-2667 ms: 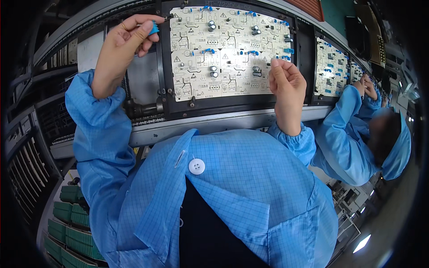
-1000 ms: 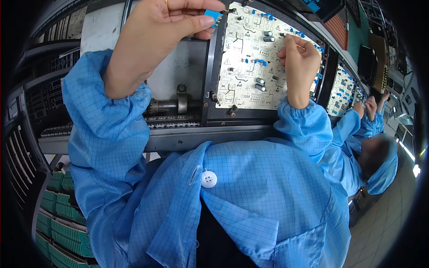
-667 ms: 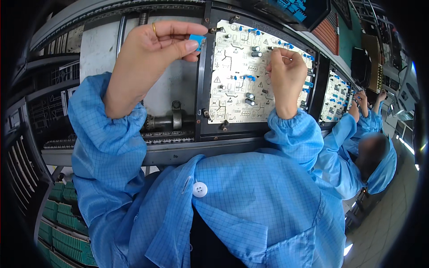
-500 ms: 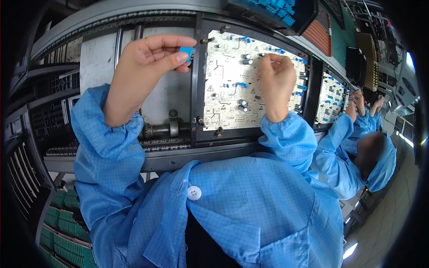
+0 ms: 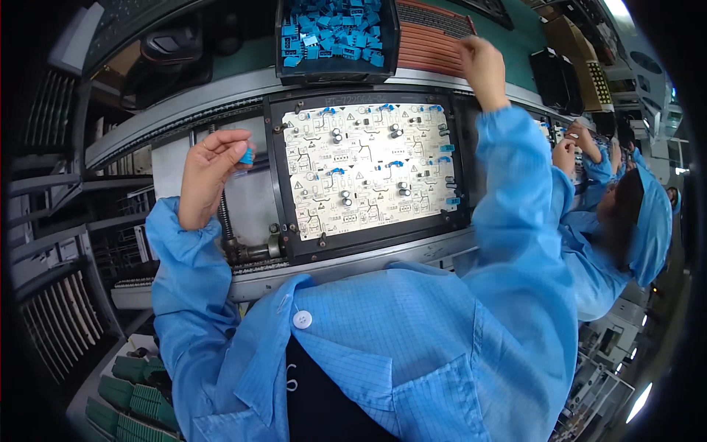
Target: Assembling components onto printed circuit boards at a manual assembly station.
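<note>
My left hand (image 5: pixel 206 175) is off the left side of the circuit board, its thumb and fingers pinched on a blue terminal block (image 5: pixel 247 156). My right hand (image 5: pixel 484 72) is stretched out beyond the board at the far right, over the edge of the reddish-brown strips (image 5: pixel 427 46). Its fingers are curled together; what they hold, if anything, cannot be made out. Between my arms the pale circuit board (image 5: pixel 353 217) lies in a black frame (image 5: pixel 278 177). Capacitors, small blue parts and a few blue terminal blocks (image 5: pixel 453 200) stand on it.
A black bin (image 5: pixel 331 76) of loose blue terminal blocks stands behind the board. Metal conveyor rails (image 5: pixel 199 96) run along the frame. At the right, a co-worker in blue (image 5: pixel 611 236) has hands over another board. Green parts in racks (image 5: pixel 140 390) are at lower left.
My right hand has left the board and reached away to the strips. My left hand still pinches the blue block, lower and farther left in view. The view has shifted, showing more of the bin.
</note>
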`<state>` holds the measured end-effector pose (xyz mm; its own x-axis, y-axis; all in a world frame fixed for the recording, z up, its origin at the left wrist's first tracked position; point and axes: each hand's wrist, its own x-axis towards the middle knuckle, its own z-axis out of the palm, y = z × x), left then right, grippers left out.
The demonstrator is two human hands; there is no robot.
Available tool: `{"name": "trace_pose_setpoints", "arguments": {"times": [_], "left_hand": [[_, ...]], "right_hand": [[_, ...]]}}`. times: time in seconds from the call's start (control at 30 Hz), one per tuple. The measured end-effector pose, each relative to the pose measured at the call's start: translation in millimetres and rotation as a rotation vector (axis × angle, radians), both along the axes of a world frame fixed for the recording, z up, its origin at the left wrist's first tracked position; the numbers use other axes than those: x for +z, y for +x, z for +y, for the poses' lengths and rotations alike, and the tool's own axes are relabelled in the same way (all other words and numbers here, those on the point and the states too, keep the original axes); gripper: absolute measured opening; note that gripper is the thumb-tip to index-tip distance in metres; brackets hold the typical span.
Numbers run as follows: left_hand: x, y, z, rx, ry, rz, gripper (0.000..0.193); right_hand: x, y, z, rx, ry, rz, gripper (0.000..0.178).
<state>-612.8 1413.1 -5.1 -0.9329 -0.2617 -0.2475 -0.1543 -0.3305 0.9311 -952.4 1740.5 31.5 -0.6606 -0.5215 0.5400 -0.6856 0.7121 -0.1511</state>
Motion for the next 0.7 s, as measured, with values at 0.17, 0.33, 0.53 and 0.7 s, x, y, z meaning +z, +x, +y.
{"name": "trace_pose_setpoints", "arguments": {"times": [0.17,0.33,0.53,0.7], "left_hand": [[19,10,24,0.041,0.056,0.003,0.026],[27,40,47,0.083,-0.041,0.037,0.028],[41,29,65,0.023,-0.058,-0.030,0.027],[50,30,73,0.021,-0.048,-0.018,0.024]], "right_hand": [[-20,-71,0,0.066,0.026,0.026,0.013],[-10,-50,-23,0.065,0.012,-0.038,0.007],[-6,-51,-9,0.135,-0.138,0.005,0.008],[21,26,26,0.328,-0.381,-0.461,0.016]]}}
